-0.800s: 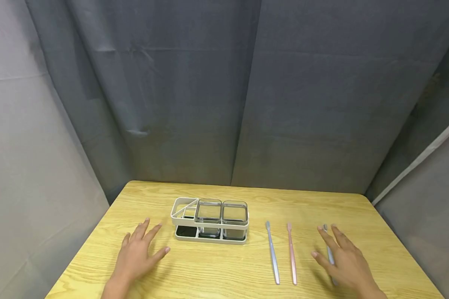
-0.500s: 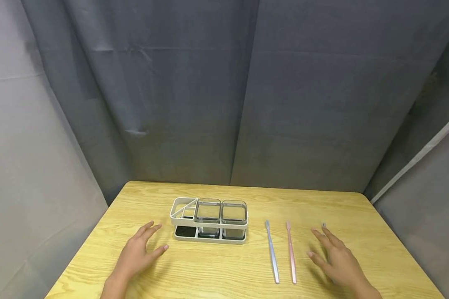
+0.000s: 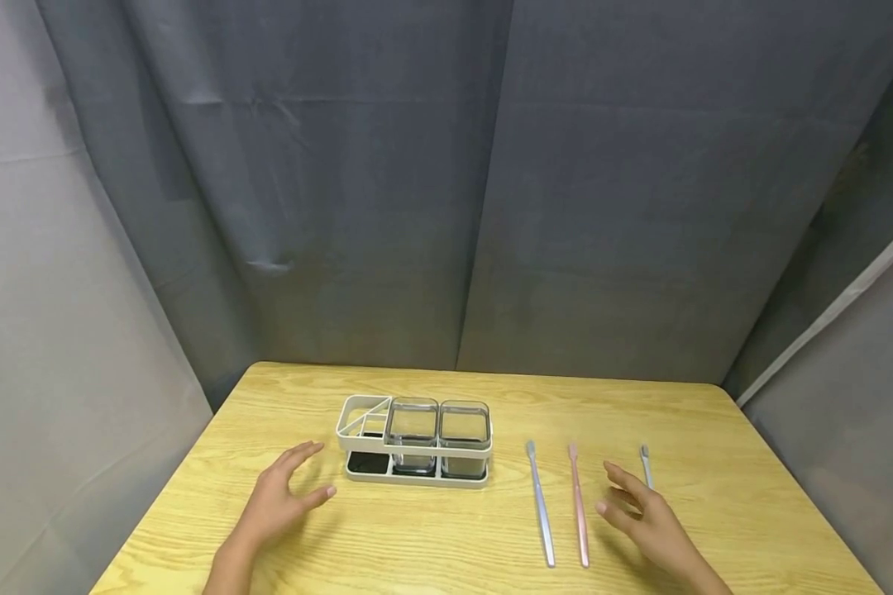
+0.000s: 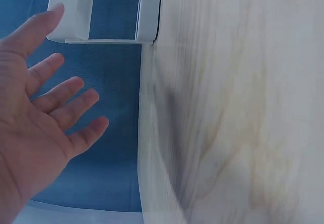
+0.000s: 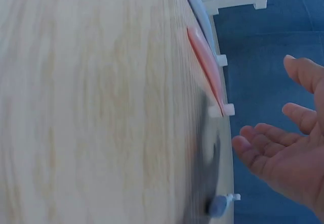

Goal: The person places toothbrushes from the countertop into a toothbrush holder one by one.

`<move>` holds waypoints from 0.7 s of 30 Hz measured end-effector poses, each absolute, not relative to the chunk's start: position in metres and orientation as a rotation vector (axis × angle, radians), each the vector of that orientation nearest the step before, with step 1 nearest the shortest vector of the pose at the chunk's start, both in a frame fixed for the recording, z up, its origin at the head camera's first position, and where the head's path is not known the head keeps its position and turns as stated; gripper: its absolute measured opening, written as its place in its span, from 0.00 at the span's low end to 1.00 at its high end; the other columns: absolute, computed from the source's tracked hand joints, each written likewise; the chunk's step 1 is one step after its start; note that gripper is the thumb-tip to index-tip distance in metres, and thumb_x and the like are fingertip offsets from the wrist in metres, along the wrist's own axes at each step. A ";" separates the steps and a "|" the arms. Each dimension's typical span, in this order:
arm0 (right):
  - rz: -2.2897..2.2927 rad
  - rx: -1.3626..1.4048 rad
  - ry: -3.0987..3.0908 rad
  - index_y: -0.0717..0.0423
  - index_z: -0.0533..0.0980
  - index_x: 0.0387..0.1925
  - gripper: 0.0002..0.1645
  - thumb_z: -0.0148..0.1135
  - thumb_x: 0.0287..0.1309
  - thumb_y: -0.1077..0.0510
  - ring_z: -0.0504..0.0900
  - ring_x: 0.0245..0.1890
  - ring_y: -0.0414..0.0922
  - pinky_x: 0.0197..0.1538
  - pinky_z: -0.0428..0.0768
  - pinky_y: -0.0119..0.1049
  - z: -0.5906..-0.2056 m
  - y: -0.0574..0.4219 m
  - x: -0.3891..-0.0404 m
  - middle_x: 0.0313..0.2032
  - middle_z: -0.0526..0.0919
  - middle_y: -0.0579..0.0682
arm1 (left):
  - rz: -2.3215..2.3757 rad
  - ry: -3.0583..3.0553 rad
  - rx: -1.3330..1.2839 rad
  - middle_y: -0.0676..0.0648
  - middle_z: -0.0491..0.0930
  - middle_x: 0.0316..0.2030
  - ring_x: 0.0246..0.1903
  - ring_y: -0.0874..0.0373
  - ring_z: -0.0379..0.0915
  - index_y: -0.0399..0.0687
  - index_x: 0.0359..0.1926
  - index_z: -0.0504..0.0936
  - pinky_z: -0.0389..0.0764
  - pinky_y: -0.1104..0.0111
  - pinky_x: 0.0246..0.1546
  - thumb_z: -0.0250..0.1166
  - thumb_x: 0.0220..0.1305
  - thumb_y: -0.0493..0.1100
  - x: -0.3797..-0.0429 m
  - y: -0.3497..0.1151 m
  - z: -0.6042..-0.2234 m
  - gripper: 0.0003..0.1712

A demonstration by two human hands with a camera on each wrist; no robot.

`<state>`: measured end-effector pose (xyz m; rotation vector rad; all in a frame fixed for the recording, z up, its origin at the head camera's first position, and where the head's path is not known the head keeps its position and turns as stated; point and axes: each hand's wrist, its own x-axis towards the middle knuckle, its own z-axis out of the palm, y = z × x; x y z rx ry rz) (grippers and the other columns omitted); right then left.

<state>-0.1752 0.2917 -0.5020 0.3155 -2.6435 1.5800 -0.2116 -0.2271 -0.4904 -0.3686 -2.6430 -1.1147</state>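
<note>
A white holder [image 3: 417, 453] stands on the table with two clear square cups in it, a left cup [image 3: 414, 421] and a right cup [image 3: 465, 423]. Left of it, apart from it, my left hand [image 3: 275, 502] hovers with relaxed fingers and holds nothing. Two toothbrushes lie right of the holder: a blue toothbrush [image 3: 540, 506] and a pink toothbrush [image 3: 578, 506]. My right hand [image 3: 651, 525] is over the table between the pink toothbrush and another bluish toothbrush [image 3: 646, 465], whose handle it partly hides. Its fingers are loosely bent, and nothing is in them.
The wooden table [image 3: 417, 537] has rounded far corners. Behind it hangs a dark grey curtain [image 3: 372, 207]. Lighter cloth panels flank both sides, a left panel [image 3: 67, 330] and a right panel [image 3: 848, 413].
My right hand has moved left, toward the pink toothbrush, and its fingers have bent more. It uncovers the head of the rightmost toothbrush. My left hand has hardly moved; its fingers have drawn closer together.
</note>
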 end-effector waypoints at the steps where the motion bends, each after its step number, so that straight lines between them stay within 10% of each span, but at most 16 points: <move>1: 1.639 0.300 -2.633 0.69 0.55 0.66 0.39 0.60 0.60 0.58 0.62 0.57 0.71 0.46 0.76 0.50 -0.502 0.291 -0.176 0.64 0.54 0.71 | -1.144 -2.649 -0.358 0.38 0.68 0.60 0.59 0.38 0.61 0.47 0.60 0.72 0.63 0.43 0.53 0.74 0.47 0.52 -0.212 -0.227 -0.491 0.39; 21: 2.073 -0.010 -2.482 0.64 0.53 0.67 0.38 0.57 0.61 0.57 0.61 0.59 0.68 0.50 0.72 0.54 -0.511 0.280 -0.185 0.62 0.57 0.73 | -1.581 -2.591 -0.323 0.38 0.57 0.66 0.63 0.38 0.55 0.46 0.68 0.59 0.60 0.43 0.55 0.73 0.49 0.46 -0.233 -0.218 -0.492 0.48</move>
